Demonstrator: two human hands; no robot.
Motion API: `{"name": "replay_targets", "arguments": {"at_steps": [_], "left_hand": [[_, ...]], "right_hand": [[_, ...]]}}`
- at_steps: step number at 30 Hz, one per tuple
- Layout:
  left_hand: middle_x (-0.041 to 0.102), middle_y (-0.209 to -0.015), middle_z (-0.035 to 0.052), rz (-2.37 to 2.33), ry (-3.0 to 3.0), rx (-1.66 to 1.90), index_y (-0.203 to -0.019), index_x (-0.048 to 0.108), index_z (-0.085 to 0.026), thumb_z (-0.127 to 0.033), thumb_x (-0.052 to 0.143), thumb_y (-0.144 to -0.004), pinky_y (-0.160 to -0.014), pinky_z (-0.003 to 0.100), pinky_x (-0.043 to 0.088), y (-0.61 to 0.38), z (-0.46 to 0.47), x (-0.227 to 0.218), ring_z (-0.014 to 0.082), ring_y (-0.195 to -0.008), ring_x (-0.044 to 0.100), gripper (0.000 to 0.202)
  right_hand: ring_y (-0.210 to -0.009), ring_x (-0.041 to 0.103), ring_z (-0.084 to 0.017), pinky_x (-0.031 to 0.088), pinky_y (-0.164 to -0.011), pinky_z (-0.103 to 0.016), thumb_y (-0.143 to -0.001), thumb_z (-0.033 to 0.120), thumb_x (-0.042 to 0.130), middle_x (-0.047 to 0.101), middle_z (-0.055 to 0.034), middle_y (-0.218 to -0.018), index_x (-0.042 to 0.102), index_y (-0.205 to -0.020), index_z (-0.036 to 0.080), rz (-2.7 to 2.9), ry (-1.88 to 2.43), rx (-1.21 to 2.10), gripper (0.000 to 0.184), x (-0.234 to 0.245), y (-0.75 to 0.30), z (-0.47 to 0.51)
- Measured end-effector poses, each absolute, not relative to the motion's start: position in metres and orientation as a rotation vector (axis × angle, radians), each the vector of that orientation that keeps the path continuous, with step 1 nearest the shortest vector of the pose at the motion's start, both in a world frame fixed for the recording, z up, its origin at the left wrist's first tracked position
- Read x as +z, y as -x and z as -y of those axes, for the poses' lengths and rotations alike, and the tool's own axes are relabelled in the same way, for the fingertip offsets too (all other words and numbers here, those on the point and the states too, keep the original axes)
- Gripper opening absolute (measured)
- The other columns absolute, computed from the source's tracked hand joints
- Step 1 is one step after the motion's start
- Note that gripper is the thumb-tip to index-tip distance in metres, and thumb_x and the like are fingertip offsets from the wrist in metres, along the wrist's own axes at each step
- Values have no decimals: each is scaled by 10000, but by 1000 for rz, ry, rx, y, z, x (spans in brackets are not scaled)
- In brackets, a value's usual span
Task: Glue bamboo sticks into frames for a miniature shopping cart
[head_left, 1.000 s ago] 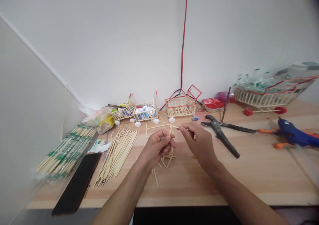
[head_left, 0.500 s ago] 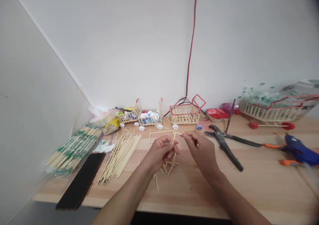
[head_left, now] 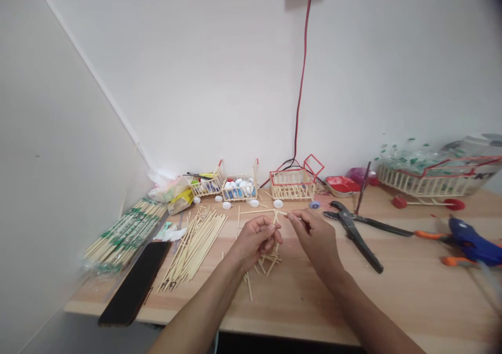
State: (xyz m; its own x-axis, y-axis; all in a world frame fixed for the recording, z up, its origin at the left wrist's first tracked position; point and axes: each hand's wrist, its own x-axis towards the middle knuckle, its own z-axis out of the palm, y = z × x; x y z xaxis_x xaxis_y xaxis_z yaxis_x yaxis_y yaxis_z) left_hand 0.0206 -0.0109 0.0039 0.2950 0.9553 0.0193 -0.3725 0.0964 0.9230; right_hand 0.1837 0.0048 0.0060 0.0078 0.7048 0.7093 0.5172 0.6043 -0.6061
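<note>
In the head view, my left hand (head_left: pixel 257 239) is closed in a pinch round thin wooden sticks (head_left: pixel 275 218) that cross near their tops. Facing it, my right hand (head_left: pixel 316 233) pinches the right end of a short wooden stick (head_left: pixel 282 213), whose other end meets the crossed ones. Whether they are joined cannot be made out. Beneath my left hand lie several short stick pieces (head_left: pixel 270 260), partly hidden by it. A thin stick outline (head_left: pixel 254 212) lies on the table just behind.
Left are loose long sticks (head_left: pixel 204 244), a black slab (head_left: pixel 135 286) and packaged chopsticks (head_left: pixel 127 233). Small stick carts (head_left: pixel 292 186) line the wall. Right are pliers (head_left: pixel 355 233), a red paint dish (head_left: pixel 342 184), a blue glue gun (head_left: pixel 470 239) and a larger cart (head_left: pixel 423 181).
The view has shifted slightly, so the table items appear a little lower and further right. Both hands keep their pinch on the sticks, in nearly the same pose.
</note>
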Motion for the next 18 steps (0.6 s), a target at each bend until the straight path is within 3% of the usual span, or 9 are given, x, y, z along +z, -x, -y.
{"name": "replay_targets", "arguments": {"at_steps": [18], "left_hand": [[645,-661,29,-688,-1042,1152,-856,596,-97,-400,762,-746,-399,195,141,-22,12,6,18,-389,334,362]], "right_hand": [[-622,549,-153,410,-602,-266,-909,323,537,677,-39,-721,700,-804,164,1641,1029,225,251,6,-185,-5]]}}
